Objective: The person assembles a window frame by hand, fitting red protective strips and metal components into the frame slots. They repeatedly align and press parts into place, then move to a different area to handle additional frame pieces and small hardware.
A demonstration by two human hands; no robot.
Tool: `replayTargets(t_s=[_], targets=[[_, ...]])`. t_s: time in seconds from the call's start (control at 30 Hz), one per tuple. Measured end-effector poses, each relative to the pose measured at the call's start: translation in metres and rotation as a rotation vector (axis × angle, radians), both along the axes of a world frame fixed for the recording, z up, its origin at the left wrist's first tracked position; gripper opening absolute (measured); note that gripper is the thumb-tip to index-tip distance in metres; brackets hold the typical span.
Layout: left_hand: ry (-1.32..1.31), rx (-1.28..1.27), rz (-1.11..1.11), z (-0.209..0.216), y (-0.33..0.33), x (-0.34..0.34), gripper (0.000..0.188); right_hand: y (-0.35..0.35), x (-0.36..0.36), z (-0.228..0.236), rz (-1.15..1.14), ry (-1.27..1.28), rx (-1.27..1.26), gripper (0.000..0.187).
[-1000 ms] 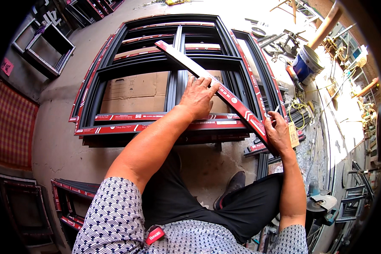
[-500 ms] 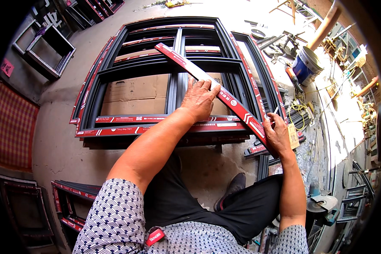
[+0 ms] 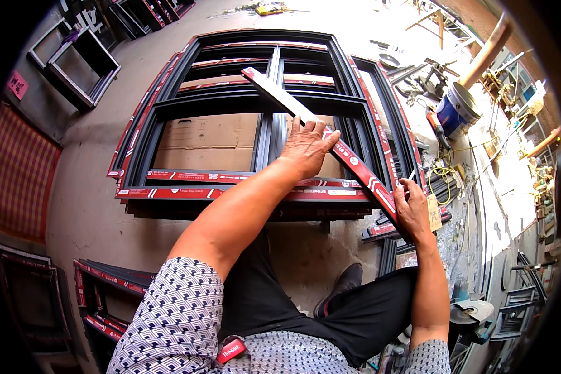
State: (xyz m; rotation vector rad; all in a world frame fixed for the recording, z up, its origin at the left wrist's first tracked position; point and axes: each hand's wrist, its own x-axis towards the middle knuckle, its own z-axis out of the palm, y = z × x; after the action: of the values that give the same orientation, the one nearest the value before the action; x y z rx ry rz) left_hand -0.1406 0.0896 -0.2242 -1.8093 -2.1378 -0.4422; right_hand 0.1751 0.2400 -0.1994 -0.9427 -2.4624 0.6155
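A long, straight window profile point(image 3: 355, 164), dark with red and white protective film, slants across the window frames in front of me. My left hand point(image 3: 306, 149) grips it near its middle, with fingers over the far edge. Lower right, my right hand point(image 3: 412, 209) is closed around its near end. A thin white stick point(image 3: 411, 176) pokes up by the right thumb and fingers; I cannot tell what it is. Under the profile lies a stack of dark window frames point(image 3: 243, 193) with red film on the edges. Through their openings brown cardboard point(image 3: 209, 142) shows.
A white and blue bucket point(image 3: 458, 111) stands at right, beside an orange and black power tool point(image 3: 437, 128) and yellow cable point(image 3: 442, 181). An angle grinder point(image 3: 470, 311) is at lower right. More frames point(image 3: 109, 293) stand at lower left, and others point(image 3: 78, 68) lean at upper left.
The whole view has shifted slightly, so the frames sit a little further right and lower. Both hands keep their hold on the profile, which lies at nearly the same slant.
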Motion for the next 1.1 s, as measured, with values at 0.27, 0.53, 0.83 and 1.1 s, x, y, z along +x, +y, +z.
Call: replayTargets(t_s=[0.27, 0.53, 0.83, 1.1], targets=[[-0.053, -0.054, 0.003, 0.004, 0.007, -0.002, 0.039, 0.002, 0.000, -0.001, 0.008, -0.035, 0.049, 0.034], [-0.026, -0.106, 0.027, 0.005, 0.006, -0.001, 0.037, 0.001, -0.001, -0.001, 0.029, -0.037, 0.151, 0.033], [-0.065, -0.113, 0.021, 0.008, 0.003, -0.003, 0.035, 0.001, -0.001, 0.005, -0.008, -0.061, 0.118, 0.036], [-0.117, -0.150, 0.027, 0.009, -0.004, -0.013, 0.025, 0.003, -0.001, 0.009, -0.051, -0.037, 0.129, 0.037]])
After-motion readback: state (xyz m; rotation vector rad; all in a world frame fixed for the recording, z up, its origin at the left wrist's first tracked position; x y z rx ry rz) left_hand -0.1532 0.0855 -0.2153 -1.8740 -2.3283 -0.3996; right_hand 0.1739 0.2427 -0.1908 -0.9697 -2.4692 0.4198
